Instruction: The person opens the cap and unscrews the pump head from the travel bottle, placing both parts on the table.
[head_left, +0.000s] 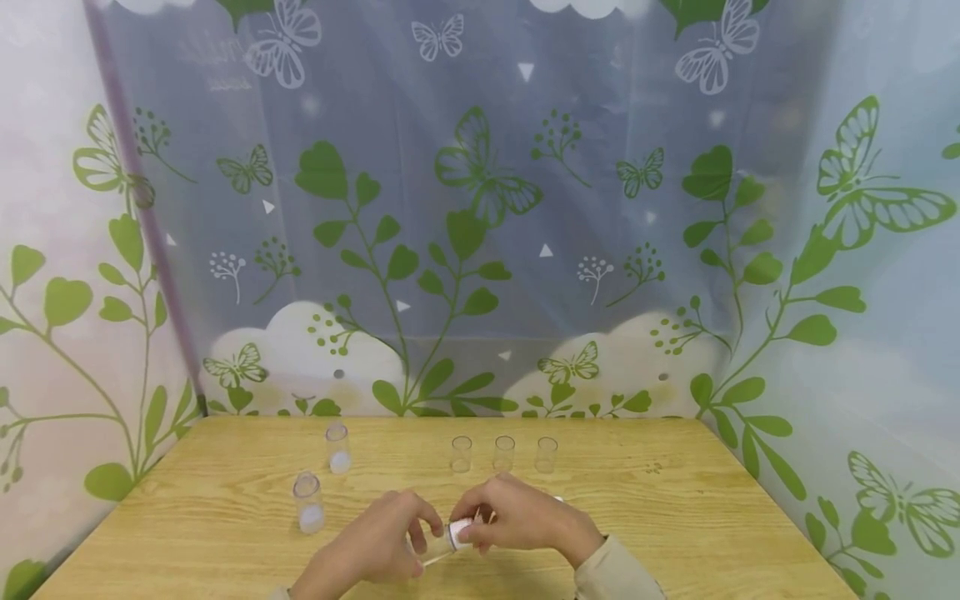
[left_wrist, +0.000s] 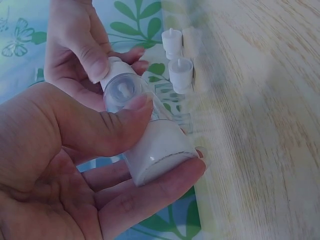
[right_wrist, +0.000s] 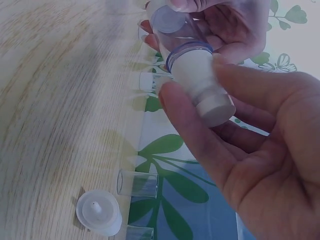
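Note:
My left hand (head_left: 382,537) grips a small clear bottle (left_wrist: 160,152) with a white base, thumb on one side and fingers beneath. The bottle lies tilted above the front of the table, its mouth toward my right hand (head_left: 517,517). That hand pinches a white pump top (right_wrist: 192,72) between thumb and fingers. In both wrist views the pump top sits at the bottle's mouth, lined up with it. Whether it is screwed tight I cannot tell. In the head view the fingers hide much of the bottle.
Two clear bottles with white bottoms, a farther one (head_left: 338,450) and a nearer one (head_left: 308,504), stand at the left. Three clear caps (head_left: 505,454) form a row at the back. White pump tops (left_wrist: 181,75) stand on the wooden table (head_left: 675,533), beyond my right hand. Patterned curtains (head_left: 450,250) surround it.

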